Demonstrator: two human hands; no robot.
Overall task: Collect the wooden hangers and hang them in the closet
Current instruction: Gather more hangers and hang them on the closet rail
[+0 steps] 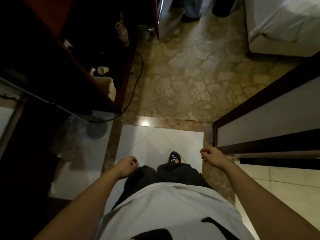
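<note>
Where the wooden hangers are cannot be told from this view, and neither hand has hold of one. A person stands looking down with both bare arms stretched forward. The left hand hangs with fingers loosely curled over nothing, just above dark trousers. The right hand is likewise loosely curled and holds nothing, near the lower corner of a dark-framed pale panel that runs along the right side. Below a white shirt, one dark shoe with small coloured badges rests on glossy white floor tile. Beyond the tile lies a flower-patterned carpet. On the left stands a dark reddish wooden unit, with a pale cup lying on its side and a white bin in its shadowed lower part. A black cable loops from the unit across the carpet's edge. At the top right is the corner of a bed in white sheets, and the legs of a second person stand at the upper edge.
</note>
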